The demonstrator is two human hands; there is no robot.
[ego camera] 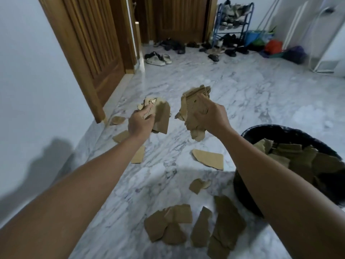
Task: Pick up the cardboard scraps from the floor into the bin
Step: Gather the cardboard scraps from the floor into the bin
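My left hand [140, 122] grips a bunch of brown cardboard scraps [162, 116], held above the marble floor. My right hand [211, 116] holds a bigger bunch of torn cardboard pieces [193, 109], level with the left and apart from it. A black round bin [248, 191] stands at the right, partly behind my right forearm, with several cardboard scraps inside [298, 159]. More scraps lie on the floor: one large piece [209, 158] in the middle, a small one [197, 185], a cluster [179, 225] near me, and a few [119, 136] by the left wall.
A wooden door [89, 53] stands open at the left beside a white wall. Several shoes [158, 57] lie at the far end by a blue shoe rack [233, 21]. Coloured bags and a bucket [272, 47] sit at the back right.
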